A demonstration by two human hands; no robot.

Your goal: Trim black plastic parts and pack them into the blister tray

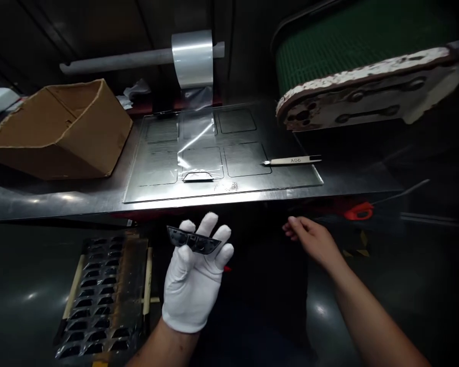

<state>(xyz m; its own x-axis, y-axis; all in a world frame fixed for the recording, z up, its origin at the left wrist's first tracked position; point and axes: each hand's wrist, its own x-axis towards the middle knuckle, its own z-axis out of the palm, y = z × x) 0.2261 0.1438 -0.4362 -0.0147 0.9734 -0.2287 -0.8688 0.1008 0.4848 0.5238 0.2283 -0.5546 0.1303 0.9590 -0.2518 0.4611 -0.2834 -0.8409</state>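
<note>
My left hand (pixel 196 278), in a white glove, holds a small black plastic part (pixel 193 240) up on its fingertips just below the front edge of the metal bench. My right hand (pixel 309 238) is bare and hangs to the right of it with the fingers loosely curled and nothing in them. On the marked work plate (pixel 248 178) a strip of clear film (pixel 195 137) runs down from a roll (pixel 192 57), and another small part (pixel 197 176) lies at the film's near end.
A black tray with several moulded pockets (pixel 103 295) lies low at the left. An open cardboard box (pixel 61 127) stands on the bench at the left. White tweezers marked A06 (pixel 292 161) lie on the plate's right side. A green conveyor belt (pixel 352 46) with a worn white end plate overhangs the upper right.
</note>
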